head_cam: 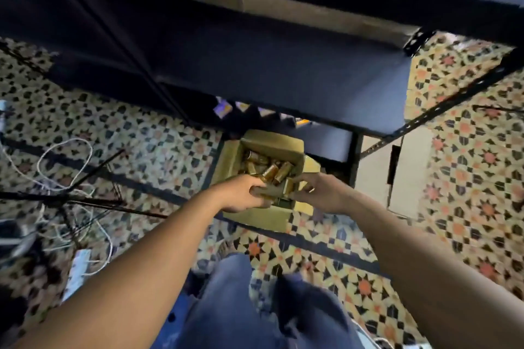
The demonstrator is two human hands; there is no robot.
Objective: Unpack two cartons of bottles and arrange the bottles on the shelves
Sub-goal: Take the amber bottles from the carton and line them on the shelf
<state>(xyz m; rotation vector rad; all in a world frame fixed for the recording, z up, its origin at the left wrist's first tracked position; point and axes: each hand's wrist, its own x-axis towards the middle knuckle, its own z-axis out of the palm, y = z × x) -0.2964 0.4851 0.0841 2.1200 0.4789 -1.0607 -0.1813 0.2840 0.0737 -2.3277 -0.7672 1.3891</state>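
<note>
An open cardboard carton stands on the patterned floor below the dark metal shelves. Several amber bottles lie loose inside it. My left hand reaches in at the near left, its fingers curled round a bottle lying sideways. My right hand reaches in from the right and grips a bottle at the carton's near right corner. The picture is blurred, so how many bottles each hand holds is unclear.
The shelf's slotted upright runs diagonally at the right. White cables, a power strip and a black stand's legs lie on the floor at the left. My legs in jeans are below the carton.
</note>
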